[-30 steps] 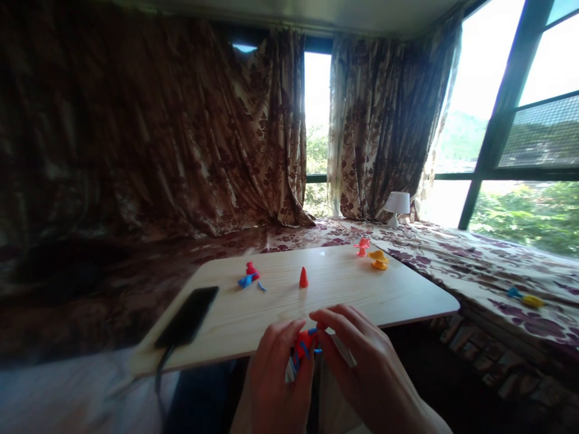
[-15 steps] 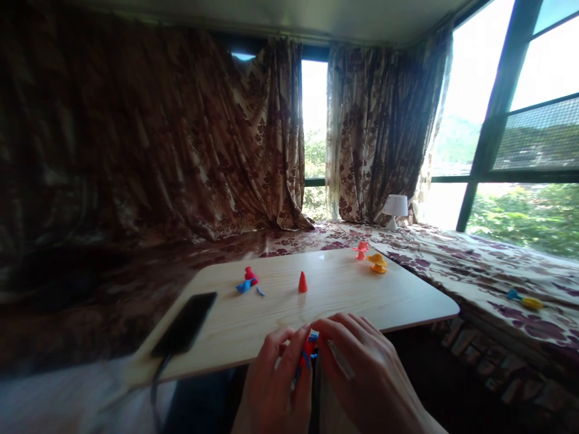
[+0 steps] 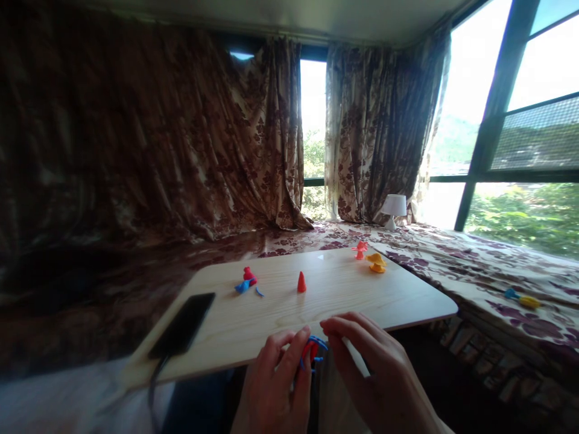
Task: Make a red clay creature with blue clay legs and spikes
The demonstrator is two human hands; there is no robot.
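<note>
My left hand [image 3: 280, 377] is closed around a small red modelling clay piece [image 3: 309, 351] just past the table's near edge. Thin blue clay strips [image 3: 318, 341] curve over its top and side; its lower part is hidden by my fingers. My right hand [image 3: 368, 361] is beside it, thumb and index finger bent together at the free end of a blue strip. Beyond the hands a red clay cone [image 3: 301, 282] stands upright on the wooden table [image 3: 271, 313].
Blue clay [image 3: 243, 287], a crimson lump [image 3: 249, 275] and a thin blue strip [image 3: 259, 292] lie at left, near a cabled black phone [image 3: 183, 324]. A yellow piece [image 3: 376, 263] and pink figure [image 3: 360, 250] stand far right. A white lamp [image 3: 394, 210] is behind.
My right hand has drawn slightly right, away from my left fingers. More of the red piece and a blue strip bridging between the hands now shows.
</note>
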